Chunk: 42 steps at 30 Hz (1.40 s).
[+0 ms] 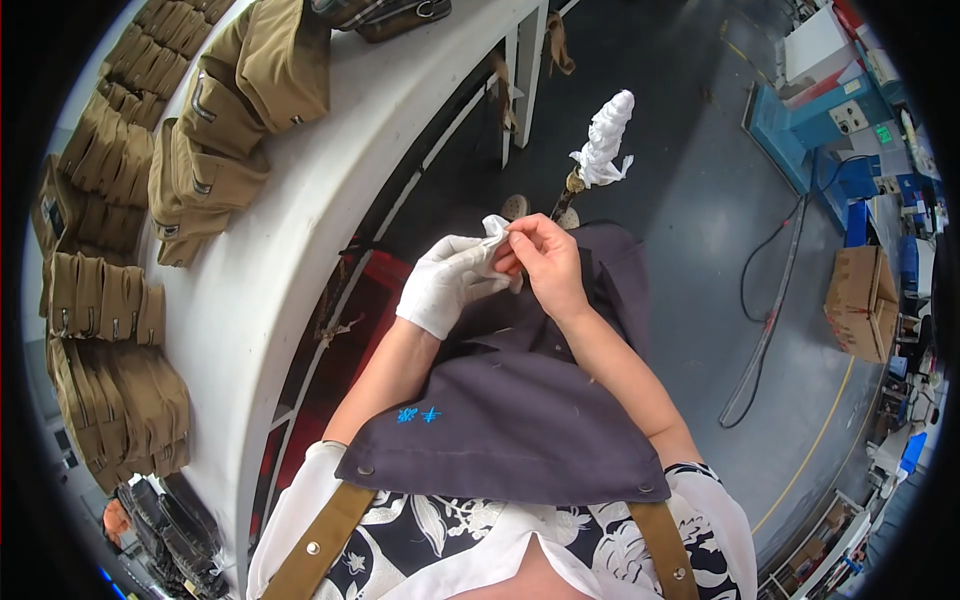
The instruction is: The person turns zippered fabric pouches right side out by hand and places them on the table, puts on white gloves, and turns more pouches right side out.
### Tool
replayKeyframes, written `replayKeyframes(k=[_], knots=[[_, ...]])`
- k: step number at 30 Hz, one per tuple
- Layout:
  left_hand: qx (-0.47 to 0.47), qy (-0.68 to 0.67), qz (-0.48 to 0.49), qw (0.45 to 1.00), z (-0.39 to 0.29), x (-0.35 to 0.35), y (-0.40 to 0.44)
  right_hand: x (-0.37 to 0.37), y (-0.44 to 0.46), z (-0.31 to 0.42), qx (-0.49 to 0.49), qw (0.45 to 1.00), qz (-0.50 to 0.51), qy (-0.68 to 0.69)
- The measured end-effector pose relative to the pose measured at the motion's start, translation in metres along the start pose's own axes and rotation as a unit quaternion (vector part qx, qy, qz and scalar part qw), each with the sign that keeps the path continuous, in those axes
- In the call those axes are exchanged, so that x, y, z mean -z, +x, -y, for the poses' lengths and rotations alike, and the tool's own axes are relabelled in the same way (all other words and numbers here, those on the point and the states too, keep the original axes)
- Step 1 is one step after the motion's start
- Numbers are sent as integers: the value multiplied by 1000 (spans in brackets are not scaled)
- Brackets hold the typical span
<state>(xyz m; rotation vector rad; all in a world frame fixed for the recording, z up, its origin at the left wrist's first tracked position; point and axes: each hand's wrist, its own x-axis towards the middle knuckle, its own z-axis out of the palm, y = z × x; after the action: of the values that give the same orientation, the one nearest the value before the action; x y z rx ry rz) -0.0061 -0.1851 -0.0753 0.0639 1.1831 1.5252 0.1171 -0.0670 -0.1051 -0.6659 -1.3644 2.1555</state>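
My left hand (449,280) wears a white glove and is raised over my dark apron (505,425). Bare, my right hand (547,262) meets it, with thumb and fingers pinched beside the gloved fingertips. A loose bit of white cloth (495,227) sticks up where the two hands touch. Whether it belongs to the glove on my left hand or is a separate piece cannot be made out. Just beyond the hands stands a rod topped with a white wrapped bundle (606,138).
Stacks of folded brown cloth pieces (105,300) and brown bags (205,180) lie on the white table (310,190) at left. A cable (770,335) runs along the floor at right, near a cardboard box (862,303) and blue equipment (800,130).
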Motion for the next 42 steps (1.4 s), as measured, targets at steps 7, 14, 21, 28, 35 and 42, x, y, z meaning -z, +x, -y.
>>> replayKeyframes(k=[7,14,21,28,35,42], knots=[[3,-161,34,986,3,16,5,-1,0,-1,-3,999,-33,19],[-90,38,-94,991,-21,14,-1,0,-6,11,169,917,-88,-352],[-123,42,-54,990,-13,-7,-3,-36,-13,40,442,807,76,-385],[-227,232,-28,945,-7,-20,-17,-15,-12,14,167,819,90,-541],[-223,453,129,853,3,-33,-29,-6,5,34,-56,960,21,273],[-288,449,117,838,7,-37,-23,1,3,7,-120,914,-21,387]])
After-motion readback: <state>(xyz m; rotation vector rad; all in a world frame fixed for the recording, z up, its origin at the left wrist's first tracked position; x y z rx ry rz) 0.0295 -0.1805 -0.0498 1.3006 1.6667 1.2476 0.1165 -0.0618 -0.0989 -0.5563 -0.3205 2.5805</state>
